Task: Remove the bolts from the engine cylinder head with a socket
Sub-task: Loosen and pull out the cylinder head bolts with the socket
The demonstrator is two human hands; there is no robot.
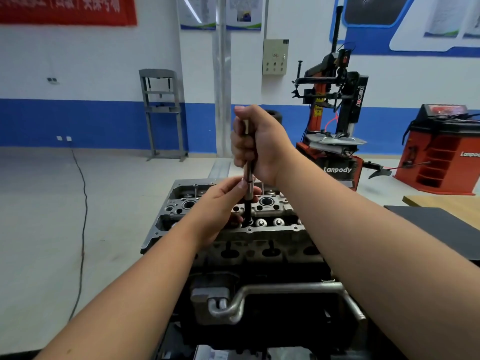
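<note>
The grey engine cylinder head (272,229) sits on a dark engine block in front of me. A long steel socket extension (248,189) stands upright, its dark socket end (248,216) set down in the head near the middle. My right hand (259,144) grips the top of the tool in a fist. My left hand (220,206) pinches the shaft lower down, just above the head. The bolt under the socket is hidden. Two round valve tops (270,222) show to the right of the socket.
A metal coolant pipe (285,288) runs across the block's front. A dark mat on a wooden table (441,224) lies to the right. Behind stand a red tyre changer (335,120), a red wheel balancer (441,152) and a grey press frame (162,113). A black cable (83,229) trails over the floor at left.
</note>
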